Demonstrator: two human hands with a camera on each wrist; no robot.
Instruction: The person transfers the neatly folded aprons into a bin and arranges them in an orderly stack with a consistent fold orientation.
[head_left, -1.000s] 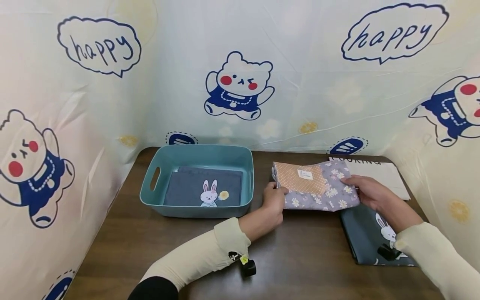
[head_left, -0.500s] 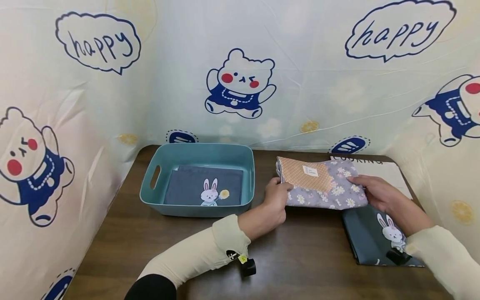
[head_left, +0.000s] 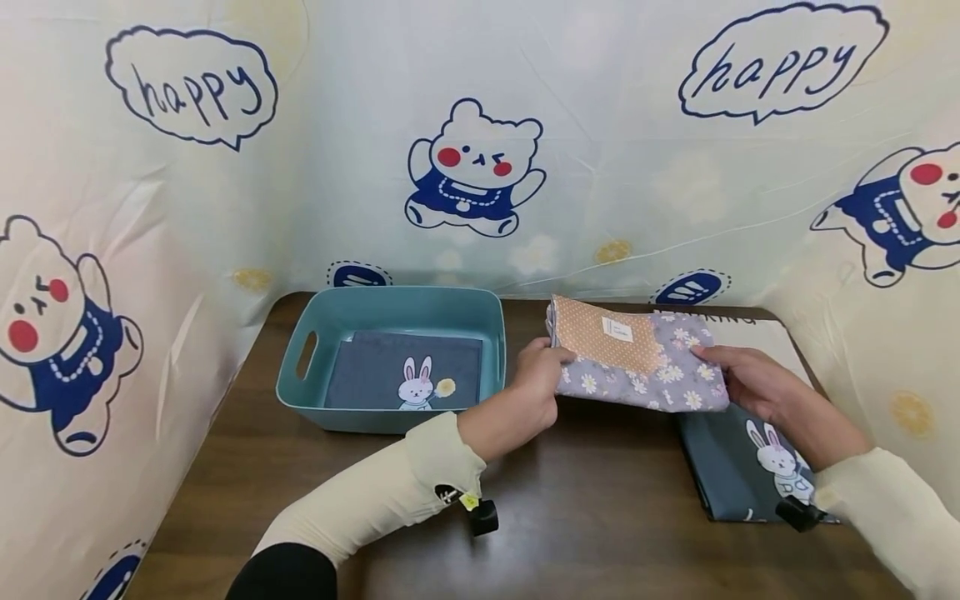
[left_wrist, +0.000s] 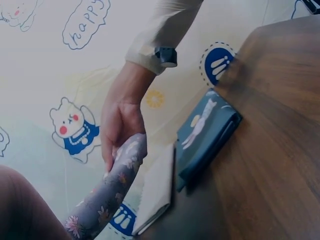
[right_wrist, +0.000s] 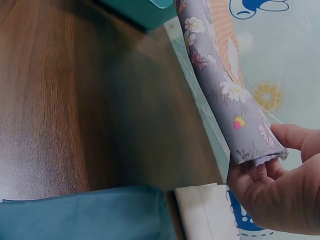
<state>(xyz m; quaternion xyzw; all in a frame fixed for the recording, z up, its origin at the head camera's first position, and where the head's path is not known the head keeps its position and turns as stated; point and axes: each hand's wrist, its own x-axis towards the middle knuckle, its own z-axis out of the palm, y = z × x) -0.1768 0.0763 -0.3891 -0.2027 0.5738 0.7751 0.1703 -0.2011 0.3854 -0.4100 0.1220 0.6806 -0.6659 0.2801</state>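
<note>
A folded grey-purple cloth (head_left: 686, 387) with white daisies is stretched between both hands, held up above the table. An orange dotted patch with a white label shows on its upper face. My left hand (head_left: 534, 379) pinches its left end, thumb on top. At the opposite end, my right hand (head_left: 761, 387) pinches the edge; in the right wrist view, the thumb lies above the cloth (right_wrist: 225, 100) and the fingers curl beneath. In the left wrist view the cloth (left_wrist: 112, 195) is seen edge-on, and only part of the left hand (left_wrist: 20, 205) shows.
Left of the hands stands a teal plastic basket (head_left: 360, 422) with a folded dark blue rabbit-print cloth (head_left: 367, 371) inside. A folded dark teal rabbit-print cloth (head_left: 723, 475) lies under the right forearm, and a white folded cloth (head_left: 765, 346) lettered in black behind it. Printed curtains surround the table.
Both hands have raised the floral cloth a little and shifted it slightly toward the back, its far left corner tilting up. The basket and the other cloths have stayed in place.
</note>
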